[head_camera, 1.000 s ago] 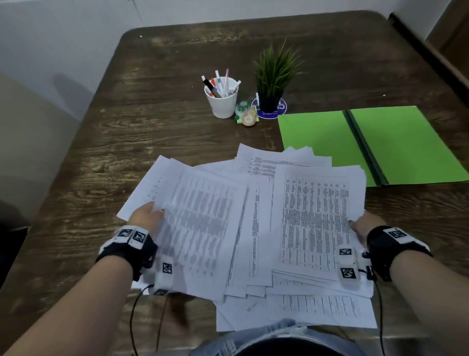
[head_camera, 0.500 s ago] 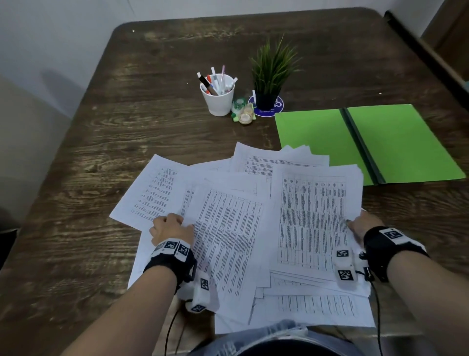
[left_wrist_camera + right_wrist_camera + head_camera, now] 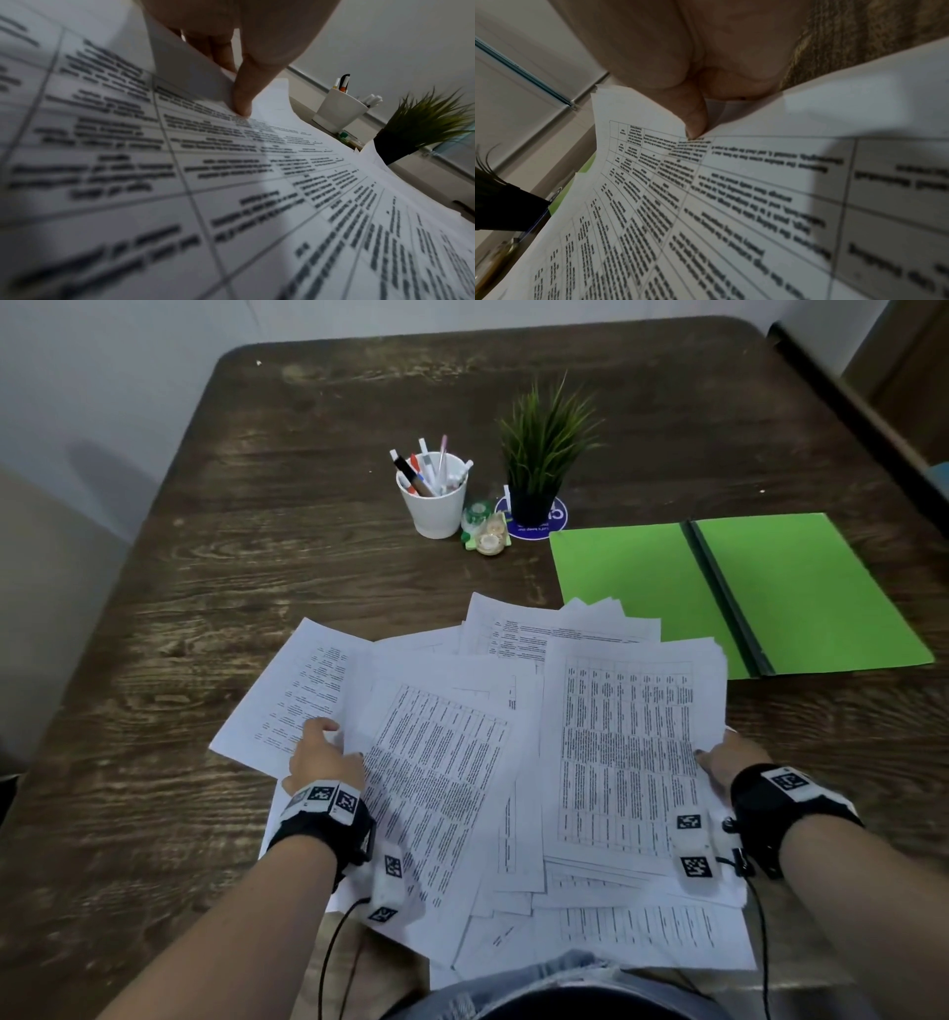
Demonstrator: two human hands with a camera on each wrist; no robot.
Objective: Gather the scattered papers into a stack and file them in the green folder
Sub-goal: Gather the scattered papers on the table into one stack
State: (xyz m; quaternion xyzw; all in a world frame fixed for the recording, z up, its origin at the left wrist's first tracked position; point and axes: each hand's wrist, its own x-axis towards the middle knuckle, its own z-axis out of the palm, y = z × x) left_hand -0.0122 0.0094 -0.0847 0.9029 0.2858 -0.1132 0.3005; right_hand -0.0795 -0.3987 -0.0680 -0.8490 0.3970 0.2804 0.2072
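Several printed white papers (image 3: 513, 762) lie in a loose overlapping pile at the near edge of the table. The green folder (image 3: 616, 567) lies open and flat at the right, its near left corner under the pile. My left hand (image 3: 328, 739) is on the pile's left side. In the left wrist view the left hand (image 3: 236, 97) pinches a sheet, thumb on top and fingers beneath. My right hand (image 3: 719, 755) holds the right edge of the top sheets. The right wrist view shows the right hand (image 3: 698, 125) with its thumb on the printed sheet (image 3: 731, 203).
A white cup of pens (image 3: 436, 505) and a small potted plant (image 3: 539, 454) stand behind the pile, with small desk items (image 3: 485, 531) between them. Bare wooden table (image 3: 257, 557) stretches left and far. The lowest sheets overhang the near table edge.
My left hand has slid rightward and nearer with a tabled sheet, laying it further over the middle of the pile and uncovering a sheet at far left. The right hand has stayed put.
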